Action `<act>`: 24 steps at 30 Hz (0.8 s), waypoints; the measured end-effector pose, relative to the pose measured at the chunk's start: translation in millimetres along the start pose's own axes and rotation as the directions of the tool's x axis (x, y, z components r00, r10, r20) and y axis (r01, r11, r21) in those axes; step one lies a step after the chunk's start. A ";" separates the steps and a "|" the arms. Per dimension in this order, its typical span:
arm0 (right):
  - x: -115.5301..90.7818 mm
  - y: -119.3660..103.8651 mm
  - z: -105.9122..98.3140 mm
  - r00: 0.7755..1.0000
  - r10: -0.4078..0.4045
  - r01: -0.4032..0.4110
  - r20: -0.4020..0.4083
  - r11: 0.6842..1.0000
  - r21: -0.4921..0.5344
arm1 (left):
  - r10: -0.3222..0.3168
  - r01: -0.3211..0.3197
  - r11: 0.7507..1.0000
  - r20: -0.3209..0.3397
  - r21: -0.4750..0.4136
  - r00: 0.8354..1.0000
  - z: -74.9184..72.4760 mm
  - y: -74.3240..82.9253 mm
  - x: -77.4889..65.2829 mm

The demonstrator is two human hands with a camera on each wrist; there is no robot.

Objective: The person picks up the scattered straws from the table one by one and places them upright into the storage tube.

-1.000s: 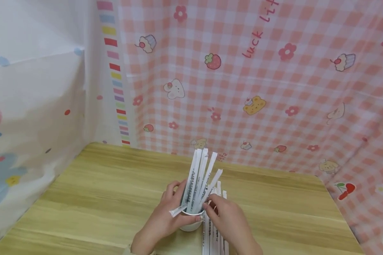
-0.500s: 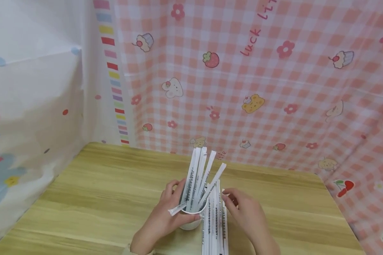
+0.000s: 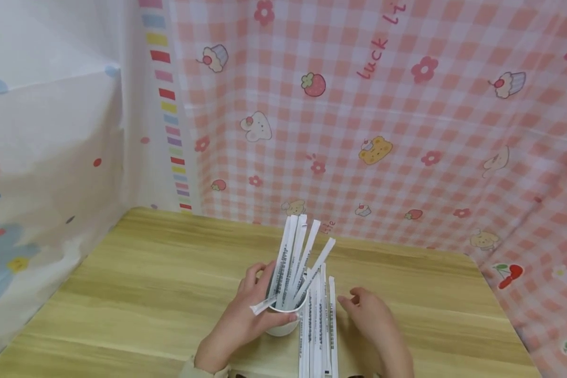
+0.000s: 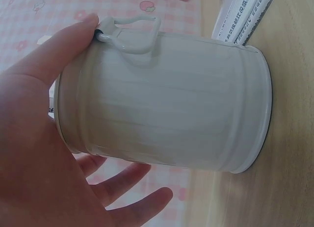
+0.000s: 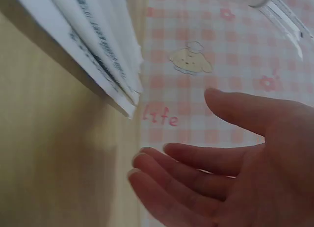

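My left hand (image 3: 245, 317) grips a white cup (image 3: 281, 330) near its rim, with the thumb along the near side. In the left wrist view the cup is a white cylinder with a small loop handle (image 4: 131, 46) on its side. Several slim paper-wrapped sticks (image 3: 283, 268) with dark printing stand fanned out of the cup, and one short end juts out to the left. Right of the cup, a bundle of the same wrapped sticks (image 3: 317, 336) lies lengthwise. My right hand (image 3: 375, 317) is beside this bundle, fingers loosely bent and holding nothing, apart from the wrappers in the right wrist view.
The wood-grain table (image 3: 137, 294) reaches back to a pink checked cloth (image 3: 340, 136) with printed cakes and strawberries. A white cloth (image 3: 52, 157) with coloured dots hangs at the left.
My right hand has left the leaning stick at the cup's rim and moved right, past the bundle, uncovering it. My left hand keeps its grip on the cup.
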State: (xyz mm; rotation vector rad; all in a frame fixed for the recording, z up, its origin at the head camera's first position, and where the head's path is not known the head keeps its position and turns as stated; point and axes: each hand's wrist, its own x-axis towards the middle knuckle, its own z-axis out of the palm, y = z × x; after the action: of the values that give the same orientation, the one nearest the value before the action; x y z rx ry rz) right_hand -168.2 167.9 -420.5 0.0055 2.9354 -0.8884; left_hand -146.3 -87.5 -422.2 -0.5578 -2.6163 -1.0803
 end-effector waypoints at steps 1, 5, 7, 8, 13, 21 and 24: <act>0.1 0.9 2.5 1.000 0.011 -0.010 0.017 1.000 -0.007 | -0.003 0.003 1.000 0.006 -0.004 1.000 0.1 0.4 -0.1; 0.9 -1.5 10.0 0.996 0.040 -0.037 0.075 0.999 -0.033 | -0.014 0.014 1.000 0.022 0.011 1.000 0.1 0.3 0.7; 2.2 -4.6 12.6 0.994 0.055 -0.051 0.100 0.998 -0.037 | -0.020 0.020 1.000 0.025 0.016 0.999 -0.6 0.2 1.6; 3.0 -6.0 13.8 0.992 0.057 -0.053 0.109 0.998 -0.039 | -0.019 0.019 1.000 0.024 0.017 1.000 -1.0 0.0 2.3; 5.9 -8.2 19.2 0.988 0.056 -0.054 0.145 0.998 -0.023 | -0.028 0.028 1.000 0.027 0.006 0.999 -2.6 1.2 5.6; 5.4 -7.4 32.4 0.979 0.074 -0.063 0.190 0.996 -0.063 | -0.031 0.031 0.999 0.041 0.010 0.999 -1.7 4.2 4.5; 4.2 -8.2 34.6 0.975 0.083 -0.073 0.204 0.996 -0.056 | -0.031 0.030 0.999 0.043 0.021 0.999 -1.7 4.4 2.6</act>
State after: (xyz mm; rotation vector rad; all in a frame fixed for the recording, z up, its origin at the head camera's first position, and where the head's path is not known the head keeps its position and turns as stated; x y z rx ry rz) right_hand -170.1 141.8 -445.0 0.0247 2.7422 -0.7581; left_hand -146.5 -85.2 -417.3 -0.5445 -2.6781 -1.0602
